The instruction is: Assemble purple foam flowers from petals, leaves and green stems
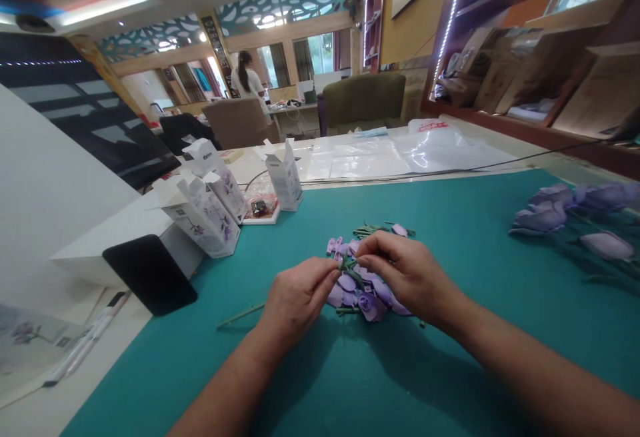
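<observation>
My left hand (299, 296) is closed around a green flower stem (240, 316), whose long end sticks out to the left behind the fingers. At the stem's tip, the thumb and forefinger of my right hand (407, 270) pinch a small green piece (348, 262); its exact shape is partly hidden by my fingers. Below both hands lies a pile of purple petal pieces (345, 296), with a curled purple blossom (371, 305) at its front. Several short green stem pieces (367, 230) and a pale petal (399, 229) lie just behind the pile.
Finished-looking purple flowers (543, 214) lie at the right on the green mat (480, 370). Open white boxes (205, 217), a small tray (263, 214) and a dark tablet (150, 274) stand at left. Clear plastic bags (450, 147) lie behind. A person (247, 80) stands farther off.
</observation>
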`<state>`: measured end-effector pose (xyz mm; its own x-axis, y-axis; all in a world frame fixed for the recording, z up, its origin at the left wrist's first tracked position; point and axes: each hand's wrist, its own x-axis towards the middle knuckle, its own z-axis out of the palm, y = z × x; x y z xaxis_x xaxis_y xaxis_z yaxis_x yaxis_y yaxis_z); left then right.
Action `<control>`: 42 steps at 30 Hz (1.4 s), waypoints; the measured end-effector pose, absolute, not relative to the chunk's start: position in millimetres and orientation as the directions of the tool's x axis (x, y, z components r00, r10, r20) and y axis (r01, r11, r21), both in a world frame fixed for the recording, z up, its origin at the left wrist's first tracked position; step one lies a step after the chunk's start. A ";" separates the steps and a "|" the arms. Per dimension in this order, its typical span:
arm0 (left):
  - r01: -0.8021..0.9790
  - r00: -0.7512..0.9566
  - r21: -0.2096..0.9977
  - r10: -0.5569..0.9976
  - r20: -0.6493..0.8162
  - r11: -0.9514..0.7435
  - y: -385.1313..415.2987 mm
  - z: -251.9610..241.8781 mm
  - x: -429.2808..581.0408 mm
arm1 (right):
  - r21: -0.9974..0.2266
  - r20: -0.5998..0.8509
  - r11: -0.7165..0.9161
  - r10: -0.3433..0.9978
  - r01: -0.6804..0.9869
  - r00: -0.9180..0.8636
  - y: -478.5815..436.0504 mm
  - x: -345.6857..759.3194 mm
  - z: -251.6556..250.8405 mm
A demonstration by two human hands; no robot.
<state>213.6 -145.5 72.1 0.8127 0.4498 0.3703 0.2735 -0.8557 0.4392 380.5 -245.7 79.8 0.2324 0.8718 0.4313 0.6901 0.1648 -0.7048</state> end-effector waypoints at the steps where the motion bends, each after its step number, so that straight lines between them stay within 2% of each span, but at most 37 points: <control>1: 0.274 0.813 0.433 0.447 0.373 -0.859 -145.4 71.4 213.8 | -0.680 0.448 0.171 0.866 0.713 0.220 -245.8 380.2 79.5; 7: 0.286 0.815 0.388 0.435 0.382 -0.876 -145.1 68.8 214.7 | -0.581 0.488 0.153 0.852 0.799 0.191 -245.8 379.2 77.9; 12: 0.286 0.820 0.362 0.422 0.386 -0.887 -143.7 66.6 214.8 | -0.550 0.501 0.157 0.848 0.821 0.174 -246.2 378.8 77.5; 30: 0.329 0.834 0.278 0.416 0.363 -0.903 -143.6 63.3 215.7 | -0.698 0.353 0.063 0.897 0.713 0.267 -243.1 378.9 74.0; 42: 0.325 0.824 0.185 0.373 0.427 -0.928 -144.6 60.9 216.2 | -0.691 0.353 0.053 0.895 0.721 0.272 -242.0 379.3 71.6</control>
<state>216.2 -144.6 60.9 0.8235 0.3734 0.4271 0.3247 -0.9276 0.1848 379.3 -242.0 71.6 0.2722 0.8953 0.3527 0.7207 0.0532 -0.6912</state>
